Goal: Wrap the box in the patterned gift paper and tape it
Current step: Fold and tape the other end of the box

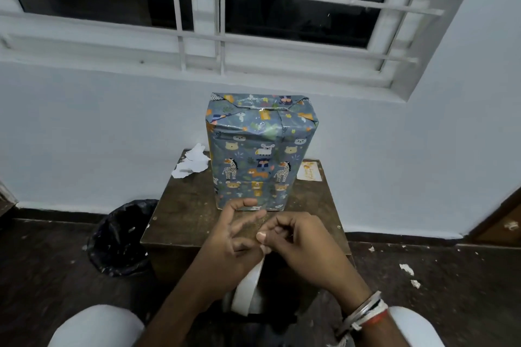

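Nearest the lens, white-clad knees point(95, 327) at both bottom corners, with bangles and threads point(363, 315) round the right wrist. Just above, held over the near edge of a small wooden table point(186, 214), the left hand point(228, 242) and right hand point(301, 245) close together. Between them, a short translucent piece of tape point(255, 224). Right thumb and forefinger clamped on one end of it, remaining right fingers curled inward. Left fingers apart and partly raised, the tape lying against them, left thumb tucked across and pinching the top of a white strip point(246, 287). From there, the strip hanging down between the forearms toward the lap, lower end curling; whether backing or roll, cannot tell.

To the left of the table, on the dark floor point(423, 304), a black bin bag point(121, 236), mouth open. To the right, scattered pale scraps point(406, 269).

Farther back, upright in the middle of the table, the box point(253, 155), fully covered in grey-blue gift paper printed with giraffes, bears and other animals. Top end folded into flaps meeting along a glossy seam. Standing apart from both hands, just beyond the raised left fingertips.

Beside its left rear corner, torn white paper point(191, 163) overhanging the table edge. At the right rear, a small pale card point(309, 172) lying flat.

Behind everything, a white wall point(84, 135) and, above it, a window point(197, 22) with white bars over dark glass.
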Demonstrator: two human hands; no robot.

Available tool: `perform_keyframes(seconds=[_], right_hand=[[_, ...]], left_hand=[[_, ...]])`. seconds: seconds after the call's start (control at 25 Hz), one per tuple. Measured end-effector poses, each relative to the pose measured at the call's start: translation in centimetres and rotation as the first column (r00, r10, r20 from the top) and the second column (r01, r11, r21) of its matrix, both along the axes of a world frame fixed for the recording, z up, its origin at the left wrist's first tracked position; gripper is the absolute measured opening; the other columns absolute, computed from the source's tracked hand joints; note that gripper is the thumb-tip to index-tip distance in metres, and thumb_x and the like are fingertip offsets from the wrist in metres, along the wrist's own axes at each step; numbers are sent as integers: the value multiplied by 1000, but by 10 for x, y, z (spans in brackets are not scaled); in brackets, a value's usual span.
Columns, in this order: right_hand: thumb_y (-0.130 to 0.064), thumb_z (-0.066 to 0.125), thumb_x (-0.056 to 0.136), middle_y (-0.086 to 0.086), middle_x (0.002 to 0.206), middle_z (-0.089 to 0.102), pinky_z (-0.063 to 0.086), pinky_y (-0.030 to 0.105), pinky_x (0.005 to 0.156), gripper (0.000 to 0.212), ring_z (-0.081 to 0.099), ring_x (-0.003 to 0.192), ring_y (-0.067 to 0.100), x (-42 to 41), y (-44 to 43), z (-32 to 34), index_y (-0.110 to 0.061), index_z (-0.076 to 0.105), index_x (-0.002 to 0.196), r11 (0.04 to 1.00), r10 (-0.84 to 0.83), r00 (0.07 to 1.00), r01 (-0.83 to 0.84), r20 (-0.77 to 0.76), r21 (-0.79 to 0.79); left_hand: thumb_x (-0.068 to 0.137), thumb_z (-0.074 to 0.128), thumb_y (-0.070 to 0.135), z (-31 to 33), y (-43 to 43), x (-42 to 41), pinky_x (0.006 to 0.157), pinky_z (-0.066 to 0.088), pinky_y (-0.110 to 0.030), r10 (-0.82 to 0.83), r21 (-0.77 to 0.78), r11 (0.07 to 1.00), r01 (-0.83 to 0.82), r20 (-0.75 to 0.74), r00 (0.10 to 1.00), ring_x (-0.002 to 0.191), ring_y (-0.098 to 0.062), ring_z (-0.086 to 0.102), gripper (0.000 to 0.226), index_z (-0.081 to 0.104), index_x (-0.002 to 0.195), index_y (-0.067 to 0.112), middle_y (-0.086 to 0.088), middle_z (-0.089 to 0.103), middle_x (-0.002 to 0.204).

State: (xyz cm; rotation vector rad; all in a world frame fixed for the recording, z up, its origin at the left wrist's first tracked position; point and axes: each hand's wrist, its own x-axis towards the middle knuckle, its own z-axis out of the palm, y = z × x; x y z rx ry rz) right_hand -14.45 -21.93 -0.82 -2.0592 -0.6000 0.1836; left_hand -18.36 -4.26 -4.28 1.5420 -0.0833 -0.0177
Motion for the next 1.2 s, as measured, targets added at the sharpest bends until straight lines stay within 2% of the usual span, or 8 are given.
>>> perform_keyframes(seconds=[0.08, 0.2, 0.32, 0.48, 0.72, 0.96, 1.12, 1.2], right_hand=[[-18, 70, 96, -5, 78, 74, 52, 17, 68, 9, 69, 72, 8, 2, 1, -9, -20, 73, 88, 998, -42, 993, 46, 106, -33], [-23, 66, 97, -11, 81, 70, 50, 22, 70, 9, 65, 80, 8, 6, 2, -20, -26, 69, 89, 991, -63, 968, 90, 241, -102], [-22, 63, 99, -12, 87, 67, 51, 32, 75, 9, 62, 85, 8, 8, 1, -28, -25, 65, 91, 986, -67, 949, 110, 310, -124], [-15, 61, 100, -11, 87, 63, 47, 30, 75, 8, 57, 83, 5, 11, -1, -32, -20, 62, 93, 988, -92, 922, 131, 377, -80], [-21, 59, 102, -11, 88, 60, 58, 41, 67, 10, 67, 73, 11, 17, -4, -36, -27, 59, 95, 992, -116, 952, 126, 284, -15], [-19, 71, 94, -15, 83, 66, 47, 19, 73, 5, 62, 81, 5, 22, -2, -41, -24, 70, 91, 975, -171, 912, 211, 374, -67], [-30, 82, 86, -16, 78, 71, 50, 12, 66, 14, 67, 75, -1, 24, -6, -38, -27, 72, 94, 946, -318, 919, 325, 232, 9], [-38, 80, 87, -16, 75, 69, 48, 14, 62, 14, 65, 70, -1, 37, -22, -40, -30, 69, 89, 889, -435, 866, 457, 245, -35]], left_hand=[[90, 70, -5, -2, -2, 1, 88, 56, -33, -30, 16, 999, 30, -48, 998, 96, -22, 75, 60, 50, 127, 38, 7, 68, 132], [91, 68, -2, -2, -9, 5, 83, 54, -27, -6, 84, 996, 11, -58, 998, 93, -12, 73, 52, 49, 128, 29, 11, 72, 120], [91, 66, -5, 0, -16, 9, 81, 55, -25, 16, 96, 995, -10, -60, 998, 96, -13, 74, 48, 50, 124, 25, 10, 74, 110], [90, 66, -8, -1, -18, 15, 80, 57, -26, 37, 36, 999, -33, -102, 994, 93, -17, 75, 48, 52, 122, 25, 2, 77, 102], [90, 67, -10, -3, -20, 14, 76, 57, -25, 29, -87, 995, -43, -152, 988, 90, -22, 77, 52, 50, 126, 23, -8, 78, 97], [90, 69, -7, -6, -20, 13, 77, 56, -24, 40, -120, 991, -64, -190, 981, 90, -18, 76, 56, 48, 130, 25, -8, 79, 97], [89, 70, -5, -5, -17, 15, 78, 56, -30, 21, -161, 985, -65, -258, 966, 91, -22, 76, 60, 49, 132, 31, -8, 79, 105], [87, 72, -2, -5, -13, 14, 81, 56, -34, 28, -132, 989, -65, -270, 963, 89, -23, 75, 65, 50, 133, 37, -6, 79, 107]])
